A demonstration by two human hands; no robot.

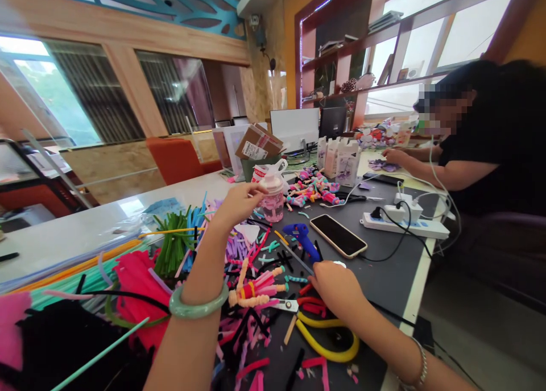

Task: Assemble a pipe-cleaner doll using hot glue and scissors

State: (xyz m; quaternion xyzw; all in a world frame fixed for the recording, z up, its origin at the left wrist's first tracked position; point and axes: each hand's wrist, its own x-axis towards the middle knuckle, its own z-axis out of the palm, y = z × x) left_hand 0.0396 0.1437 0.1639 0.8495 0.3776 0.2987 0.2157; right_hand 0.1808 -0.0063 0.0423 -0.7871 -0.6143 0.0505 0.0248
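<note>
Head — cup (273,207) by left hand (239,204)

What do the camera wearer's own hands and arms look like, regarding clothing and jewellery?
The ungloved left hand has a thick, smooth, pale green, ring-shaped bangle above its wrist. The ungloved right hand has a thin, silvery, textured bracelet on its arm; finer detail is too small to tell. No sleeve shows on the visible part of either arm.

glue gun (297,232): blue | cup (273,207): pink | scissors handles (328,354): yellow, red | figure (247,290): pink, peach | bangle (197,310): green
</note>
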